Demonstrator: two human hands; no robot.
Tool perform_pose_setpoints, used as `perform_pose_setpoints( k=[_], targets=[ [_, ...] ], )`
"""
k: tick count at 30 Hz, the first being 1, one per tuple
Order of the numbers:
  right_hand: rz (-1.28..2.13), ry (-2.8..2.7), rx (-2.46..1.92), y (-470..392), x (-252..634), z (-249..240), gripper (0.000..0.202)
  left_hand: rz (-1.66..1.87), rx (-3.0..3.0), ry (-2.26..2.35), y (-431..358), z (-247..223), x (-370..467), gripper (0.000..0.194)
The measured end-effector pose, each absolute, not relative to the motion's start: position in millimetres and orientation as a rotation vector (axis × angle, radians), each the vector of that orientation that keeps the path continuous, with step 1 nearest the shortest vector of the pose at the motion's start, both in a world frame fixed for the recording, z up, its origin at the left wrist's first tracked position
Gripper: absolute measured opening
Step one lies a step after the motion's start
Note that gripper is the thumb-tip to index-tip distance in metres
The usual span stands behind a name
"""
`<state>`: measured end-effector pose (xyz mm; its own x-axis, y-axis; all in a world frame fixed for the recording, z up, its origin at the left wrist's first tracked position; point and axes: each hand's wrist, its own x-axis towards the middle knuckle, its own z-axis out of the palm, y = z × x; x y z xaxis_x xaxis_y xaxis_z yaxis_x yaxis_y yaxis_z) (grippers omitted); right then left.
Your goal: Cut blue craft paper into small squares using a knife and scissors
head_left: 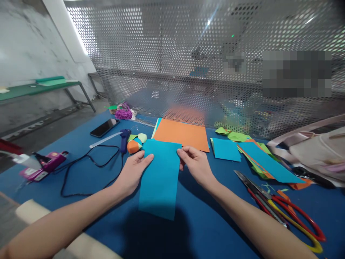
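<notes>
A blue rectangular sheet of paper (161, 180) is held up over the table, its long side running toward me. My left hand (136, 168) pinches its left edge, thumb on top. At the upper right corner my right hand (195, 162) grips the same sheet between thumb and fingers. Just beyond the sheet lie small folded paper pieces, one of them orange (133, 146). Behind them rests a stack of large paper with an orange sheet (183, 133) on top. Right of my right hand sits a pile of blue paper squares (226, 149).
Scissors (291, 212) and a cutter (258, 198) lie at the right, near blue paper strips (272, 162) and a bag (320, 151). On the left are a glue gun (124, 140) with its cord, a phone (105, 127) and a purple power strip (45, 167). A perforated metal panel (161, 64) stands behind.
</notes>
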<state>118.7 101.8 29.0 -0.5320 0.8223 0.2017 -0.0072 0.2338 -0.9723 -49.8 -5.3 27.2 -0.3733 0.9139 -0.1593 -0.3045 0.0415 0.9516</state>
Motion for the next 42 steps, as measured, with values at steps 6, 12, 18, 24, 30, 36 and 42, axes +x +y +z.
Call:
perform_pose_setpoints(
  k=[6,12,18,24,30,36,42],
  targets=[
    [1.356,-1.778,-0.759,98.9,121.5,30.6,0.038,1.570,0.726,1.300,-6.4,20.1,-51.0,0.037],
    [1.327,-1.793,-0.744,97.9,122.1,29.8,0.037,1.585,0.727,1.331,-7.8,21.1,-49.8,0.035],
    [1.301,-1.793,-0.749,97.1,121.8,29.9,0.037,1.586,0.744,1.344,-8.5,21.8,-49.7,0.035],
    [1.289,-1.772,-0.756,95.8,121.0,29.4,0.036,1.577,0.762,1.343,-8.8,21.0,-50.1,0.035],
    [1.293,-1.754,-0.765,94.6,119.2,29.4,0.038,1.577,0.769,1.342,-9.0,21.6,-49.8,0.035],
    [1.314,-1.749,-0.779,94.1,119.7,30.2,0.040,1.583,0.768,1.355,-9.5,21.2,-48.7,0.035],
    [1.434,-1.805,-0.752,93.6,118.1,27.6,0.040,1.614,0.746,1.321,-7.0,21.8,-52.2,0.033]
  ],
)
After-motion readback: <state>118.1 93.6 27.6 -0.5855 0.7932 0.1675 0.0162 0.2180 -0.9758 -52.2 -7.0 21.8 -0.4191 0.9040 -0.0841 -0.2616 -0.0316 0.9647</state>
